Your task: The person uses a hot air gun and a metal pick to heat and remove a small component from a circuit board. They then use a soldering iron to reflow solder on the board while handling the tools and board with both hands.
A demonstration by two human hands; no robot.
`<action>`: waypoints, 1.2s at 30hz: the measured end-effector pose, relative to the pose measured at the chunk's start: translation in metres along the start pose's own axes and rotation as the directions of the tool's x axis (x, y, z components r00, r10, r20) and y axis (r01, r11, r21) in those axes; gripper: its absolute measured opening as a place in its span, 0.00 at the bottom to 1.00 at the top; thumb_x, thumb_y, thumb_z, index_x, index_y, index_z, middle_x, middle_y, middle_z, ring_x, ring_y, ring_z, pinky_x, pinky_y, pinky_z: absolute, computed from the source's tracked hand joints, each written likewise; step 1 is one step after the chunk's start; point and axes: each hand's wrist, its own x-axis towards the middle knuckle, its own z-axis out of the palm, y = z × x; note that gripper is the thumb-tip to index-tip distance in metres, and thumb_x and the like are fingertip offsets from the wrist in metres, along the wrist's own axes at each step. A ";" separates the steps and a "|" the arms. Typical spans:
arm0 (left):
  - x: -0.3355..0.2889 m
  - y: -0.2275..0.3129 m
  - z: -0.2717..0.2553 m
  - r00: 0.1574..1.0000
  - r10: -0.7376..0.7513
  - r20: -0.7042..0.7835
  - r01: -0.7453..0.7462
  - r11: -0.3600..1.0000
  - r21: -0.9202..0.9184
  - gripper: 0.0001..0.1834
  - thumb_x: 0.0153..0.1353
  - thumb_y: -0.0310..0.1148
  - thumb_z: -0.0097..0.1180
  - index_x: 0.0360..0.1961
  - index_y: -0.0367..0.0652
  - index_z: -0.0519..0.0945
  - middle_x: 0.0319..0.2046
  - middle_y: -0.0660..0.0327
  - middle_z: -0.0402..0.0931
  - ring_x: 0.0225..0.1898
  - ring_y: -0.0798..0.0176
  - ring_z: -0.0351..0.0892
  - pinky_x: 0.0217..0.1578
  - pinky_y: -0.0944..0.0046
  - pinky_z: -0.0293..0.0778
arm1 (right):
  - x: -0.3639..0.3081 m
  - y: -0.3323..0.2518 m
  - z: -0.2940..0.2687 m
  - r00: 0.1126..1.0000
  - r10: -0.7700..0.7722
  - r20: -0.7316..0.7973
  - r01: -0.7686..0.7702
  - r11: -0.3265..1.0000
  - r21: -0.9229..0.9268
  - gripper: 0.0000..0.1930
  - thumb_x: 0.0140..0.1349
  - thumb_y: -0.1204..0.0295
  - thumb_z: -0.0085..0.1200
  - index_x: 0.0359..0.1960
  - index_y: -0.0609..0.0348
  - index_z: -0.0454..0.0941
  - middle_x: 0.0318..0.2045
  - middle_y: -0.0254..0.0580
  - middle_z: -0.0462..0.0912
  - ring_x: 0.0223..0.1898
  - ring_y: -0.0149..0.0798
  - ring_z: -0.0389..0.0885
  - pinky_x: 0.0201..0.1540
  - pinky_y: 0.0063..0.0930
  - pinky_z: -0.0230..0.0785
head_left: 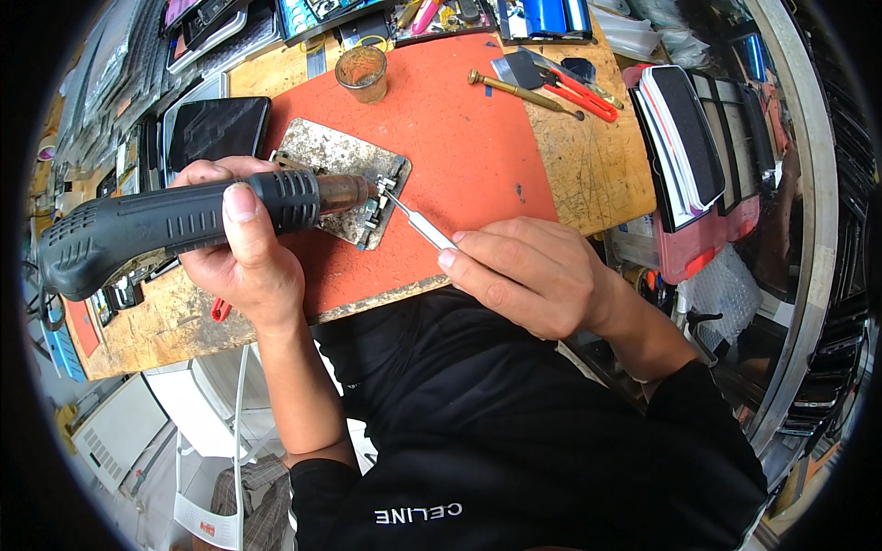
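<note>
My left hand (pixel 246 225) is wrapped round the black body of a hot air gun (pixel 175 220). Its metal nozzle points right, over a small circuit board (pixel 371 223). That board lies at the right edge of a stained, speckled metal plate (pixel 335 147). In my right hand (pixel 528 275), thumb and fingers pinch a slim silver tool with a thin pointed tip (pixel 428 229). The tip reaches the board just beside the nozzle's mouth; whether it touches cannot be made out. Part of the plate is hidden behind the hot air gun.
An orange-red mat (pixel 459 119) covers the middle of the wooden bench (pixel 597 165). Beyond the plate stands a small brown-stained cup (pixel 362 73). A brass-coloured screwdriver (pixel 524 92) and a red-handled cutter (pixel 588 97) lie far right. A dark phone (pixel 219 133) lies left; stacked phone cases (pixel 680 138) stand right.
</note>
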 end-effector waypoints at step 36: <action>0.001 -0.002 0.000 1.000 0.008 -0.017 -0.008 1.000 0.001 0.19 0.71 0.34 0.68 0.53 0.38 0.74 0.39 0.50 0.83 0.40 0.60 0.84 0.48 0.58 0.83 | 0.009 -0.001 -0.004 0.998 0.056 0.017 -0.057 0.992 0.110 0.14 0.58 0.81 0.70 0.46 0.72 0.88 0.37 0.52 0.89 0.33 0.46 0.92 0.32 0.32 0.86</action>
